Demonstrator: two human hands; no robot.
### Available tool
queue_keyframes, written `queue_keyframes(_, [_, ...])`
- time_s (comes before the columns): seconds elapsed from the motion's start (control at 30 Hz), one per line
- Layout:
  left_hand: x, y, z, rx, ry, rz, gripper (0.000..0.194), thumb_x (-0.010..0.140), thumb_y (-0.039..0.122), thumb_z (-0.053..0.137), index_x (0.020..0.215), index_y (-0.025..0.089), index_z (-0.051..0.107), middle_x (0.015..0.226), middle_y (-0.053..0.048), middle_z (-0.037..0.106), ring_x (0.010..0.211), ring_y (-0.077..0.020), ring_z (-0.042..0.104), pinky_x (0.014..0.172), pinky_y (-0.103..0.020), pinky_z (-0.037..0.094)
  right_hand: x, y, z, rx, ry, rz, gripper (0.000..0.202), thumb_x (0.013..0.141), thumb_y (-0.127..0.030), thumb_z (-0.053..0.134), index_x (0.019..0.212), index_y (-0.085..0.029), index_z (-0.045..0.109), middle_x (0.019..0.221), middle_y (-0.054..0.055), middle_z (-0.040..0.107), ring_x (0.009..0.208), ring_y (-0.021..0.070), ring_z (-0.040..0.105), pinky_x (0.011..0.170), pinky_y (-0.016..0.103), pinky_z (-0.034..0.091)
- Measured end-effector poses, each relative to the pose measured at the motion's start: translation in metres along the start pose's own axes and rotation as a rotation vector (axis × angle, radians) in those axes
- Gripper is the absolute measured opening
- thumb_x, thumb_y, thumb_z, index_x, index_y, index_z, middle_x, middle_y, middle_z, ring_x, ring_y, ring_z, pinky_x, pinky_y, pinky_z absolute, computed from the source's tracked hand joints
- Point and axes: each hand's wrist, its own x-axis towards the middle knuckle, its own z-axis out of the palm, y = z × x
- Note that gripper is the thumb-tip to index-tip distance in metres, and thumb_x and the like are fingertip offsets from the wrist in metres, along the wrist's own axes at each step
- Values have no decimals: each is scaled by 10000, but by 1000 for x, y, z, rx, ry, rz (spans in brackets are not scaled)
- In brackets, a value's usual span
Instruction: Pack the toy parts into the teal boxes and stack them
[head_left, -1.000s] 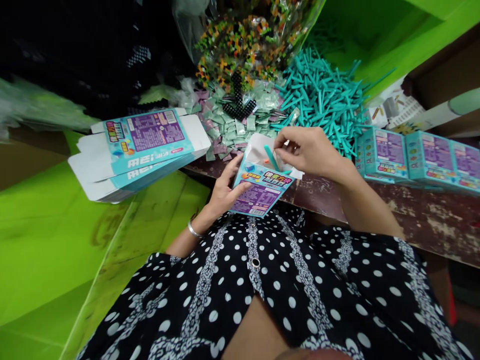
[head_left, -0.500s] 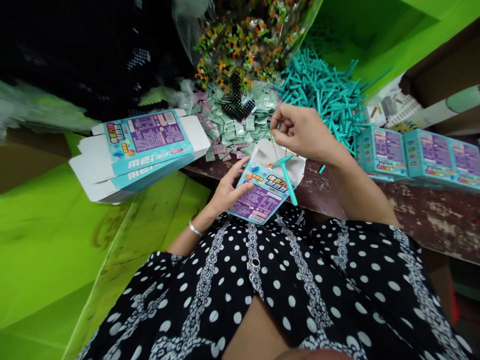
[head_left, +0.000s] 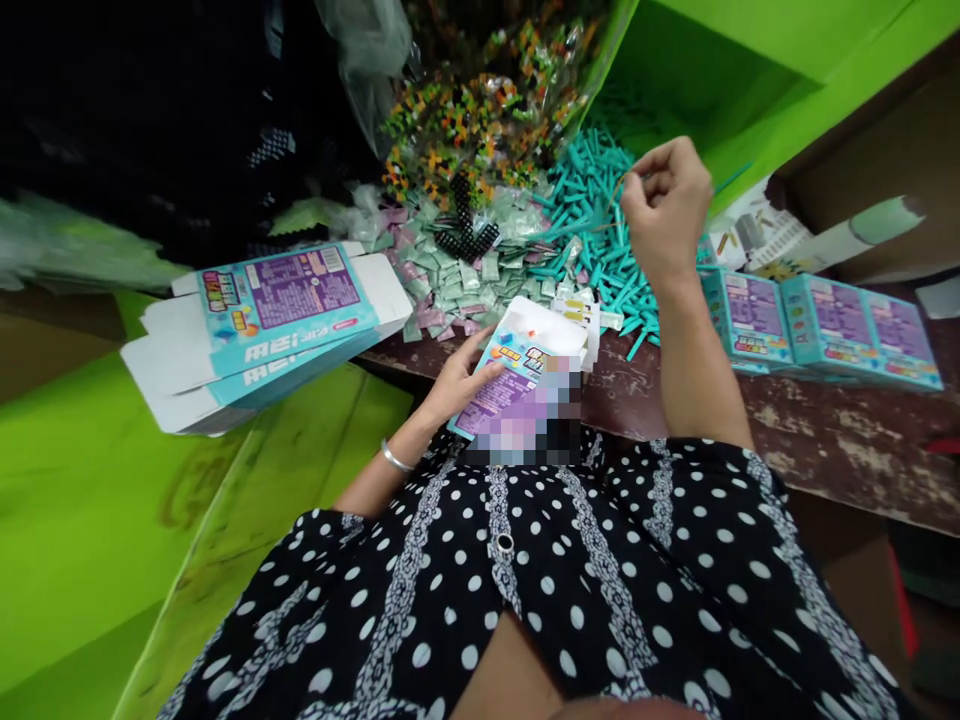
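My left hand holds a teal and purple printed box close to my body, its white flap up; part of the box is pixelated. A white printed slip shows at the box's upper right side. Raised over the pile of teal sticks, my right hand is closed, with a thin tan band at its fingertips. Small green and pink packets lie heaped beyond the box.
Flattened boxes are stacked at the left. Several filled boxes stand in a row at the right on the worn brown table. Behind the packets is a clear bag of orange and green pieces.
My right hand has moved up and right, away from the box. The teal stick that hung over the box is gone from there, and a white slip now shows beside it.
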Motion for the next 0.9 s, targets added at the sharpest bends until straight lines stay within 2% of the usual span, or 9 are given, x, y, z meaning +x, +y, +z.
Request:
queue_keyframes(0.07, [-1,-1,-2,19,28,-5,897,917,648,888,1631,182,609,1532,-179,755,1325,-383,774,1114,-486,654,14,18,-12,-64,-1,64,362,933,50,700,849,-256,524,791,-50,605,695,98,498,744,291,395])
queue_keyframes(0.2, [-3,-6,-5,44,54,-25,882,921,658,878,1618,180,624,1587,-181,720,1370,-386,753,1167,-501,629,32,49,-28,-42,-58,314,345,979,44,641,825,-238,515,786,-44,670,586,54,576,622,275,374])
queue_keyframes(0.3, [-4,-9,-6,47,58,-39,882,934,661,863,1636,192,611,1590,-177,718,1377,-386,752,1169,-509,629,39,62,-38,-29,-64,391,325,974,33,673,812,-216,539,734,-24,692,608,58,625,615,265,393])
queue_keyframes(0.37, [-4,-10,-7,52,70,-47,872,943,647,861,1644,195,603,1580,-176,726,1376,-386,754,1165,-511,634,42,65,-46,27,-13,427,320,984,37,648,820,-212,532,810,29,763,623,49,629,614,261,398])
queue_keyframes(0.47, [-5,-12,-10,54,97,-49,854,947,639,862,1633,198,611,1565,-168,739,1397,-387,744,1193,-525,620,41,66,-63,145,87,454,301,1010,35,572,869,-224,514,941,61,816,609,33,608,595,253,393])
queue_keyframes(0.63, [-5,-13,-12,59,115,-44,838,947,639,862,1623,208,620,1564,-164,741,1416,-386,735,1221,-547,602,32,69,-83,7,-193,462,100,1044,-37,632,1030,-135,648,860,60,797,577,38,528,629,266,411])
queue_keyframes(0.7, [-4,-13,-12,74,115,-41,820,960,625,856,1625,209,620,1587,-167,725,1426,-387,729,1227,-543,599,30,72,-83,-80,-206,459,83,1070,-68,632,1135,-92,676,920,99,823,576,32,498,620,260,387])
queue_keyframes(0.8, [-3,-12,-13,95,114,-32,800,977,608,845,1633,212,615,1623,-168,697,1447,-385,715,1239,-536,592,27,75,-83,-153,-213,471,185,1076,-90,638,1242,-30,697,1037,188,847,601,35,499,634,258,397])
queue_keyframes(0.9, [-3,-12,-14,90,104,-28,800,989,605,834,1651,222,600,1641,-167,683,1455,-379,711,1242,-535,591,16,70,-103,-145,-165,408,149,1025,-65,656,1139,-32,746,1002,193,844,587,46,494,622,273,404])
